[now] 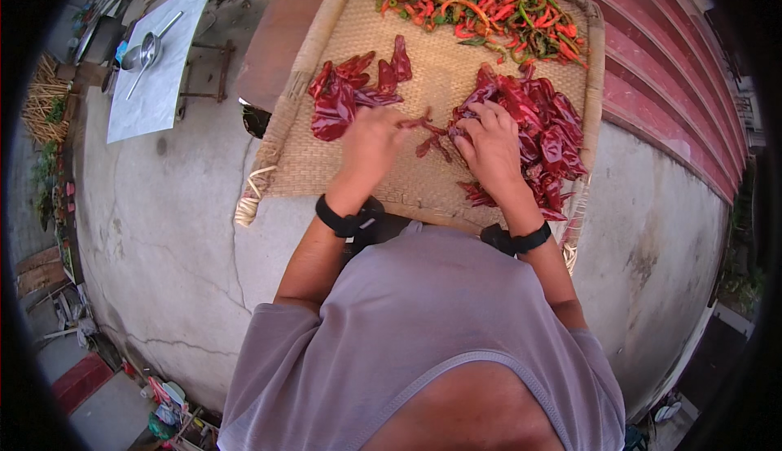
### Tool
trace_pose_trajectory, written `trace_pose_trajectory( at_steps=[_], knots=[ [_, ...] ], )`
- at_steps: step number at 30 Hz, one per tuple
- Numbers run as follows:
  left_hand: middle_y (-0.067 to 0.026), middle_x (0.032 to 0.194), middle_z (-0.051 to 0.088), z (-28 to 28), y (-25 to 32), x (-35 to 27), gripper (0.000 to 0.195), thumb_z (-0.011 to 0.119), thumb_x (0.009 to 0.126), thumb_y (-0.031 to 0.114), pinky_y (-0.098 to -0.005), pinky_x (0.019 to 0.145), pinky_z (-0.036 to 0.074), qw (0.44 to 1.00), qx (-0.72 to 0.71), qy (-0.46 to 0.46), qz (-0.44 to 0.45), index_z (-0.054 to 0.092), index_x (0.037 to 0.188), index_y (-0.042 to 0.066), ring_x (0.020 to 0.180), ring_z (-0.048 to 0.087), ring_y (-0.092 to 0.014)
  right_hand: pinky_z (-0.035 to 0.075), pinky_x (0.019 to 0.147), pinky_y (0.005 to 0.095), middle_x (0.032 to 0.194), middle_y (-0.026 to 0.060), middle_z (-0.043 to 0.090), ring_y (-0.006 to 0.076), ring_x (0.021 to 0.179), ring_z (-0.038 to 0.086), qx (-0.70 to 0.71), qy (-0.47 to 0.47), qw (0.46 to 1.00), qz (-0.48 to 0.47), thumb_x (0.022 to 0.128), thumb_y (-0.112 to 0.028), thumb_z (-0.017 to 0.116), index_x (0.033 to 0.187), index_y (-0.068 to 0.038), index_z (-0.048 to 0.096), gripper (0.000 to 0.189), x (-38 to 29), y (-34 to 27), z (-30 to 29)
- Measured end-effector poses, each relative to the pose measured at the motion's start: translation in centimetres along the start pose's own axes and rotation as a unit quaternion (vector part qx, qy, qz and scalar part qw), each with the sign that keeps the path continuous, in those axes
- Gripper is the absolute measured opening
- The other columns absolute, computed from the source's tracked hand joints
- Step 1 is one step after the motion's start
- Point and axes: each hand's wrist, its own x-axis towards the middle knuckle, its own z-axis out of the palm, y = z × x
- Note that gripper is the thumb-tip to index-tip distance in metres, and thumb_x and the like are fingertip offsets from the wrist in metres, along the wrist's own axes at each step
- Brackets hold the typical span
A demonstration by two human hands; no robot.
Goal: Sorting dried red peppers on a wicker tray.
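Observation:
A woven tray lies before me with dried chili peppers on it. My left hand is slightly blurred beside the smaller pile of dark red peppers; its fingertips touch or nearly touch a thin shrivelled pepper, and whether it grips anything is unclear. My right hand rests with spread, bent fingers on the left side of the larger dark red pile. What lies under its fingertips is hidden. Between the hands are several thin, wrinkled peppers.
Thin red and green chilies cover the tray's far end. Red steps rise at the right. A white-topped table with metal ladles stands at the upper left. A brown board lies beside the tray, above cracked concrete.

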Motion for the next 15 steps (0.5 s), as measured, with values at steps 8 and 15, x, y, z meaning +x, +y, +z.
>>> trace_pose_trajectory(
  at_steps=[8,15],
  knots=[
    [-0.0157,0.101,0.06,-2.1,-1.5,0.4,0.032,0.072,0.08,0.008,-0.0419,0.088,0.047,0.968,0.123,0.212,-0.052,0.064,0.111,0.005,0.099,0.058,-0.034,0.025,0.112,0.0538,0.134,0.0104,0.054,0.0314,0.134,0.038,-0.244,-0.065,0.967,-0.024,0.074,-0.022,0.074,0.095,-0.007,0.07,0.026,0.0,1.4,4.1],
    [-0.014,0.107,0.059,2.9,0.6,-0.6,0.029,0.065,0.078,0.004,-0.0404,0.09,0.047,0.998,-0.006,-0.031,0.057,0.067,0.106,0.005,0.103,0.056,-0.032,0.037,0.097,0.0441,0.112,0.0042,0.064,0.0281,0.113,0.052,-0.114,0.047,0.992,0.015,0.075,-0.018,0.072,0.09,-0.012,0.069,0.017,0.7,0.1,2.0]
  ],
)
